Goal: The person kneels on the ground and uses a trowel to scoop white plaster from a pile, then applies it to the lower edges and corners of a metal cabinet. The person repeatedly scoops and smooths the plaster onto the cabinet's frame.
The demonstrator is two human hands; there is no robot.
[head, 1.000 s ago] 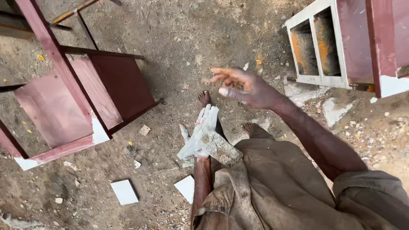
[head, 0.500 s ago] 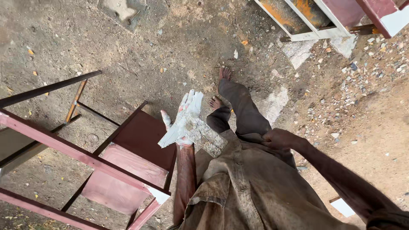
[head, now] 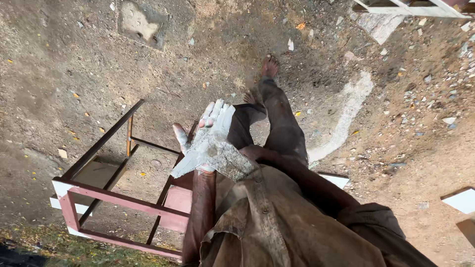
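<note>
One hand shows clearly — the left hand (head: 205, 136), palm up and coated in pale grey-white paste, held out in front of the person's chest. Its fingers (head: 213, 110) are spread nearly flat and curl around nothing; a flat, jagged slab of mortar-crusted material (head: 217, 157) rests on the palm and wrist, one pointed end sticking out to the left, the other lying against the brown shirt (head: 277, 222). The right hand is hidden: the right arm (head: 316, 185) runs down along the body and its hand seems tucked behind the slab, so whether those fingers are open or closed cannot be told. Below the raised hand stands a dark red metal frame (head: 116, 198) with white-tipped corners, set on the dirt ground (head: 99, 59). The person's bare feet (head: 269, 64) are planted on the same ground just past the frame. A white tile piece (head: 462, 200) lies well off to the right — another pale piece peeks out beside the right arm.
</note>
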